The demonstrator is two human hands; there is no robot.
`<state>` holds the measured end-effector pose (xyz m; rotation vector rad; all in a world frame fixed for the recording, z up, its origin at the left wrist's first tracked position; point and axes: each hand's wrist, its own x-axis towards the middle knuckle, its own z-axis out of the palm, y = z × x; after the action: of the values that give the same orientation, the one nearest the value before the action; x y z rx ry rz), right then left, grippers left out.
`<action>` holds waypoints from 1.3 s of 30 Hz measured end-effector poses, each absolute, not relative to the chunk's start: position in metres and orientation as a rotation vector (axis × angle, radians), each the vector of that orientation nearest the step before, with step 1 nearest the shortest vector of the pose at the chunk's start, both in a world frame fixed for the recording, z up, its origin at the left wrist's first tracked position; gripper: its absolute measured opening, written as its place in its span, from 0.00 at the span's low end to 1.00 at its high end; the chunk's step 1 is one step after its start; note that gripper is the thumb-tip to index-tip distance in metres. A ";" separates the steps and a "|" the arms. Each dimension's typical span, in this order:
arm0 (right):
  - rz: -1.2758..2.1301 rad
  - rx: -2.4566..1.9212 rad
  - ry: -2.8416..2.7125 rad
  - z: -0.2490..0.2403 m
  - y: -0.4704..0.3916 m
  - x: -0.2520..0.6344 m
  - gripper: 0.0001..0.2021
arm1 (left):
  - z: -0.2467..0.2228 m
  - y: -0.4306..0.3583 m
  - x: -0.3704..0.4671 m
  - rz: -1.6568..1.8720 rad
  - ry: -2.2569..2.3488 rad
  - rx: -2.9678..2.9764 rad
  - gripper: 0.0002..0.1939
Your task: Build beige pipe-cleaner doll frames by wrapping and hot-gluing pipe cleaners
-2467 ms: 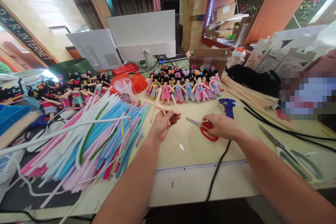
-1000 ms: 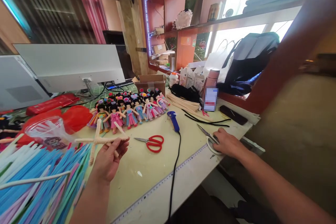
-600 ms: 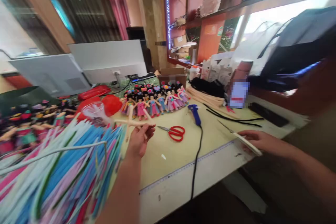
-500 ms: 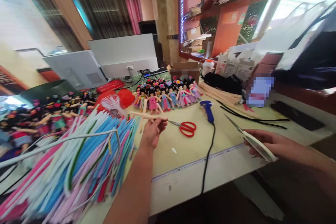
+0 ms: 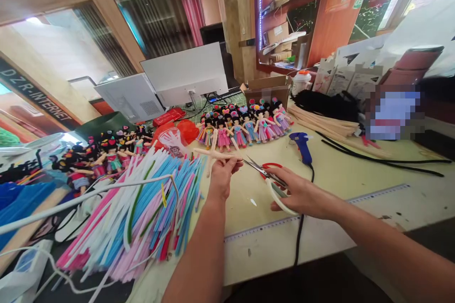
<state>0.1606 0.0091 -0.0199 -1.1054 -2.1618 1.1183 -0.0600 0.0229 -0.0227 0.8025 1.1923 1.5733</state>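
Note:
My left hand (image 5: 221, 180) pinches a beige pipe cleaner (image 5: 209, 153), which points out to the left; more beige pieces lie just behind it. In my right hand (image 5: 305, 191) is a pair of white-handled scissors (image 5: 277, 196), the blades pointing left with their tips close to the fingers of my left hand. Whether the blades touch the pipe cleaner I cannot tell. Red-handled scissors (image 5: 272, 165) lie on the table, partly covered by my right hand. A blue glue gun (image 5: 302, 147) lies to the right, its black cord running down the table front.
A big heap of coloured pipe cleaners (image 5: 131, 213) covers the left. Small dolls (image 5: 245, 128) stand in rows at the back, with more dolls (image 5: 106, 151) at left. Beige pipe cleaners (image 5: 323, 123) and a blurred-out phone (image 5: 394, 111) lie at right. A ruler strip (image 5: 263, 228) runs along the front.
My right hand has brought the white-handled scissors leftward, up to my left hand. My left hand keeps its pinch on the beige pipe cleaner. The view has shifted somewhat.

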 end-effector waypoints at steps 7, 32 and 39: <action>1.107 -1.224 -2.195 -0.011 0.015 0.145 0.37 | -0.020 0.019 -0.056 1.598 1.256 0.961 0.17; 1.391 -1.064 -1.935 -0.016 0.021 0.139 0.21 | -0.026 0.021 -0.051 1.609 1.260 1.157 0.09; 1.539 -1.155 -1.849 -0.020 0.015 0.139 0.18 | -0.033 0.022 -0.046 1.516 1.331 1.122 0.05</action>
<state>0.1389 0.0148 -0.0202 -1.1550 -1.8495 1.5388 -0.0465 0.0220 -0.0328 1.1217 1.3314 1.5157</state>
